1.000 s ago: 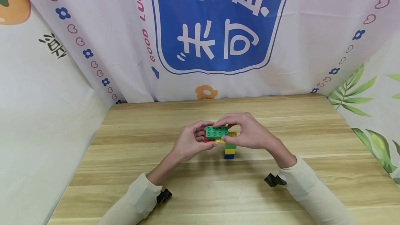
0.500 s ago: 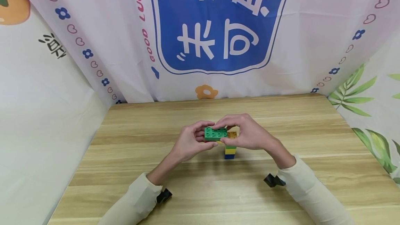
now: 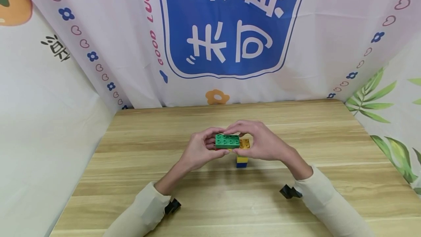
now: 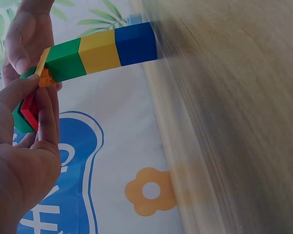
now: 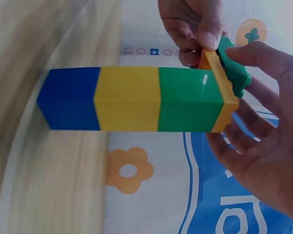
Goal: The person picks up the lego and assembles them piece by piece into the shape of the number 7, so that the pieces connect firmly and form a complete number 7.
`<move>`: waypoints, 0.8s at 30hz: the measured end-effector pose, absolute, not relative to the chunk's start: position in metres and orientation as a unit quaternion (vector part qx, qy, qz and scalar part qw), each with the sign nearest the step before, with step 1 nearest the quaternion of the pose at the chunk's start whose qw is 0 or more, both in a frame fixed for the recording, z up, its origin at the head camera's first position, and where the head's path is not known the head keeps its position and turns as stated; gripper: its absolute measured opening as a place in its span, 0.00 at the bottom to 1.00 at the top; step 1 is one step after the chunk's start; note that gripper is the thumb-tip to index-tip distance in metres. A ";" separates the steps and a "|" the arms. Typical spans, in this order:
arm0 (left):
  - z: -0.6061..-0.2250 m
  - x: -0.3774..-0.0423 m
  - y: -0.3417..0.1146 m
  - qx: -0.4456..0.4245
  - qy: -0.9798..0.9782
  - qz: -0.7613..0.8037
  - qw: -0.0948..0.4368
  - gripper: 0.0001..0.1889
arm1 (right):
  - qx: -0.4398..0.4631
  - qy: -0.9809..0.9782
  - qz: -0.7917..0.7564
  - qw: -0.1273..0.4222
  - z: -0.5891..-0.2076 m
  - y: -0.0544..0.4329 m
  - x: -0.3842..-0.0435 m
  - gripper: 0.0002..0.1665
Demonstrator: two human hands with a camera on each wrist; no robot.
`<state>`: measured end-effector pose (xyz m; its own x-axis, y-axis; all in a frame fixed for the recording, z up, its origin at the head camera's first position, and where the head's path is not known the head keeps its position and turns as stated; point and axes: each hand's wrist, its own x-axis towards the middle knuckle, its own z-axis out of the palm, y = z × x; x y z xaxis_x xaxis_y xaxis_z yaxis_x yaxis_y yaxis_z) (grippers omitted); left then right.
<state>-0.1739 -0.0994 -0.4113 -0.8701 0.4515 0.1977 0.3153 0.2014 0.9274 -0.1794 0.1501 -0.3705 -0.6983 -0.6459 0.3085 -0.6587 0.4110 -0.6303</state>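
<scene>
A tower of toy building bricks stands upright on the table, with a blue brick [image 5: 71, 99] lowest, then a yellow brick [image 5: 129, 99] and a green block [image 5: 190, 100]. An orange plate brick [image 3: 245, 143] tops it and reaches left. Over its left part lies a studded green brick [image 3: 227, 141], with a red piece [image 4: 30, 109] below. My left hand [image 3: 196, 151] grips the left end, thumb in front and fingers behind. At the green brick, my right hand [image 3: 264, 141] has its thumb on the near side and fingertips on the far edge.
The wooden table [image 3: 197, 200] ends at a printed cloth [image 3: 138, 46] hanging at the back. More cloth hangs along both sides. Black devices sit at both sleeve cuffs, one by the right cuff [image 3: 290, 191].
The green brick has shifted slightly left and now covers most of the red piece. My right hand has slid a little right and down, showing more of the orange brick. The left hand stays put.
</scene>
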 end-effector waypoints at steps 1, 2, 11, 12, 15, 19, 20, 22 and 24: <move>-0.412 -0.174 -0.099 0.249 0.773 0.581 0.059 0.30 | 0.392 -0.838 0.379 0.015 -0.371 0.151 -0.179 0.31; -0.412 -0.174 -0.099 0.249 0.773 0.580 0.059 0.30 | 0.396 -0.836 0.378 0.023 -0.373 0.152 -0.178 0.31; -0.411 -0.174 -0.099 0.245 0.775 0.579 0.063 0.31 | 0.423 -0.829 0.352 0.095 -0.382 0.160 -0.175 0.33; -0.411 -0.174 -0.099 0.245 0.775 0.579 0.063 0.31 | 0.424 -0.829 0.351 0.100 -0.383 0.160 -0.175 0.33; -0.411 -0.174 -0.099 0.245 0.776 0.578 0.061 0.31 | 0.433 -0.823 0.349 0.119 -0.387 0.160 -0.175 0.34; -0.411 -0.174 -0.099 0.246 0.776 0.577 0.060 0.32 | 0.451 -0.808 0.350 0.147 -0.392 0.159 -0.175 0.37; -0.411 -0.174 -0.099 0.246 0.776 0.577 0.059 0.32 | 0.455 -0.804 0.349 0.155 -0.393 0.159 -0.175 0.37; -0.411 -0.174 -0.099 0.249 0.776 0.577 0.057 0.32 | 0.465 -0.796 0.348 0.172 -0.396 0.158 -0.176 0.37; -0.411 -0.174 -0.099 0.252 0.775 0.578 0.054 0.31 | 0.476 -0.787 0.344 0.188 -0.398 0.156 -0.177 0.37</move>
<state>-0.1738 -0.0989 -0.4114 -0.8677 0.4520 0.2070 0.3273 0.2060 0.9222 -0.1767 0.1558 -0.3981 -0.4766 -0.6192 0.6241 -0.8786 0.3108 -0.3625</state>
